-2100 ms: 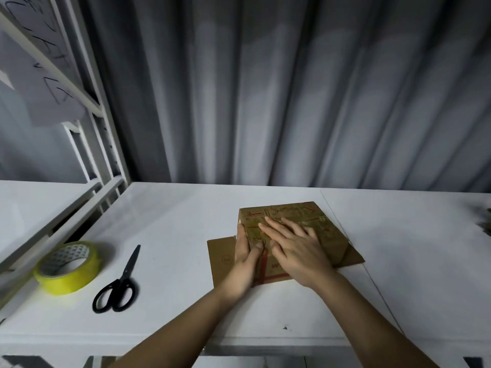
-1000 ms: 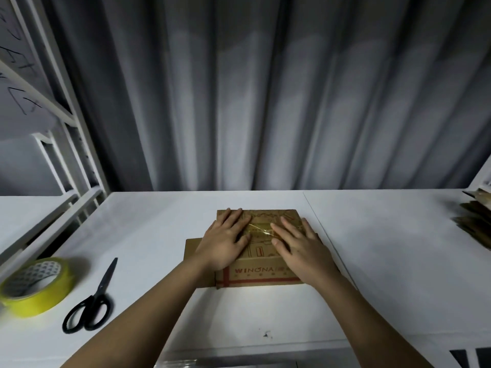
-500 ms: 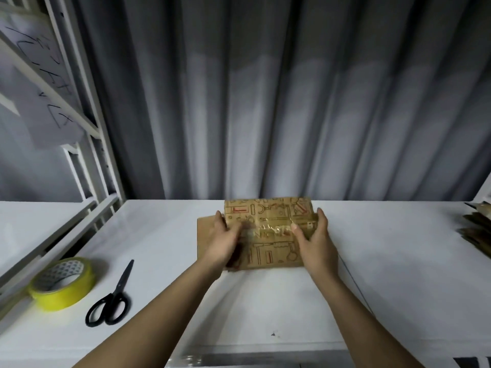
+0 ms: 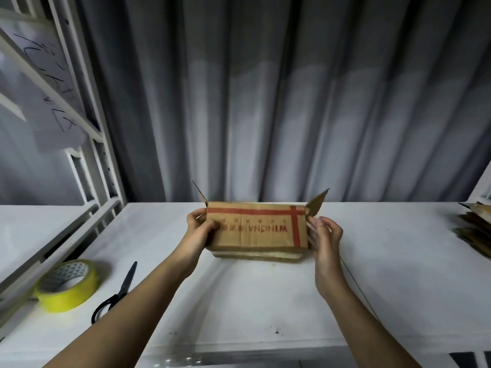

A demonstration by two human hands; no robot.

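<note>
Brown cardboard box (image 4: 256,231): red stripes, red upside-down letters. Round roll of yellow tape (image 4: 67,285), white inside with grey diamond pattern. Black-handled scissors (image 4: 116,296). White table (image 4: 239,296). Grey pleated curtain (image 4: 265,102).

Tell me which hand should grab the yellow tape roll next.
Left. The tape roll lies on the left of the table, nearer the left hand; the right hand would have to cross the box.

Yellow tape roll (image 4: 67,285), left on white tabletop (image 4: 239,301). Black scissors (image 4: 114,294) just beside it. Flat cardboard stack (image 4: 475,229), far right. White shelf rack (image 4: 87,144), left. Grey curtain (image 4: 265,102) behind.
</note>
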